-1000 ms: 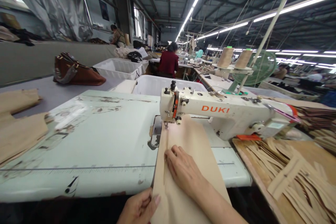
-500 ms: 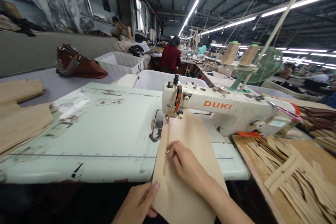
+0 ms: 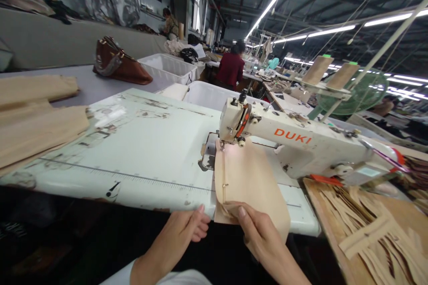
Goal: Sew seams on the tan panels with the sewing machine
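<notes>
A beige leather-like panel [image 3: 257, 178] lies under the needle end of the white sewing machine [image 3: 287, 136]. Along its left side runs a narrow zipper strip with a small metal pull [image 3: 224, 185] on it. My right hand [image 3: 264, 236] pinches the panel's near edge, which is folded up between thumb and fingers. To the left, at the table's front edge, is my left hand [image 3: 187, 231], its fingers curled in and its thumb on top. I see nothing held in it, and it is just apart from the panel.
Beige pieces [image 3: 40, 124] are piled at the left of the pale green table [image 3: 160, 142]. A brown handbag [image 3: 120, 62] sits behind them. On the right, a wooden board [image 3: 321, 200] carries beige strips [image 3: 377, 231]. White bins stand behind the machine; a co-worker [image 3: 230, 69] sits farther back.
My right hand has left the zipper pull and come back to the near edge, folding it up. My left hand has let go of the panel's left edge. The view has tilted and shifted.
</notes>
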Demonstrator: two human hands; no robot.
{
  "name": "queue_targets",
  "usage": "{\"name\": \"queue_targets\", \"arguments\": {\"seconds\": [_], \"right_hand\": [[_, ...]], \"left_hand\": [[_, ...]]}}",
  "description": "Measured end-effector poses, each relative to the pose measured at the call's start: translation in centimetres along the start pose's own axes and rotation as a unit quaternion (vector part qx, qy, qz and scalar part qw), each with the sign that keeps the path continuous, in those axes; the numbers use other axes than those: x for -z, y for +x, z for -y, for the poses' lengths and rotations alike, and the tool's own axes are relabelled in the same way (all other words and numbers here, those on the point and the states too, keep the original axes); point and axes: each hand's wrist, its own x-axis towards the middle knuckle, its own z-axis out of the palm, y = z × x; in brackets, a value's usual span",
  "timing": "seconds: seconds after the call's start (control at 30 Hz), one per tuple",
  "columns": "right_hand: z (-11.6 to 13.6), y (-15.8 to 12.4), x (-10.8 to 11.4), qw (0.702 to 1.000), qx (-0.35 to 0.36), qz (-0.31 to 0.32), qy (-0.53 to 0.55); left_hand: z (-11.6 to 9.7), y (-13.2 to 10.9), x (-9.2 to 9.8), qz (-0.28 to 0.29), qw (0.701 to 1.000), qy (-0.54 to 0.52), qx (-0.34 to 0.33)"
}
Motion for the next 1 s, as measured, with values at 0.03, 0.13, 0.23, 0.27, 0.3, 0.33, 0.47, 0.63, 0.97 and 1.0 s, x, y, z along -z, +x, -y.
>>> {"name": "queue_targets", "arguments": {"seconds": [0.03, 0.13, 0.23, 0.27, 0.3, 0.33, 0.47, 0.63, 0.97, 1.0], "right_hand": [[0.6, 0.2, 0.6, 1.0, -0.015, 0.005, 0.011], [1.9, 0.6, 1.2, 0.999, -0.029, 0.013, 0.006], [2.4, 0.7, 0.9, 0.999, -0.015, 0.033, 0.003], [2.4, 0.7, 0.7, 0.999, -0.009, 0.04, 0.004], [2.5, 0.7, 0.5, 0.999, -0.004, 0.044, 0.005], [2.5, 0.7, 0.3, 0.999, -0.001, 0.044, 0.004], [2.6, 0.5, -0.2, 0.999, 0.013, 0.021, -0.02], [1.8, 0.0, -1.2, 0.994, 0.067, -0.002, -0.084], [-3.0, -0.5, -5.9, 0.936, 0.209, -0.145, -0.245], [-3.0, -0.4, -5.9, 0.934, 0.212, -0.16, -0.241]], "left_hand": [[-0.1, 0.2, -0.1, 0.008, 0.999, -0.034, 0.008], [-0.9, 0.6, -0.6, 0.049, 0.986, -0.154, 0.032], [-1.8, 0.6, -1.1, 0.083, 0.972, -0.222, 0.009], [-2.0, 0.6, -1.2, 0.093, 0.968, -0.234, -0.005], [-2.2, 0.6, -1.3, 0.104, 0.965, -0.242, -0.017], [-2.4, 0.7, -1.4, 0.114, 0.962, -0.248, -0.025], [-2.5, 1.0, -1.4, 0.118, 0.963, -0.243, -0.019], [-2.5, 1.3, -1.3, 0.088, 0.972, -0.217, 0.003], [-3.2, 0.9, -1.8, 0.079, 0.962, -0.258, 0.038], [-2.9, 1.0, -1.7, 0.076, 0.96, -0.263, 0.05]]}}
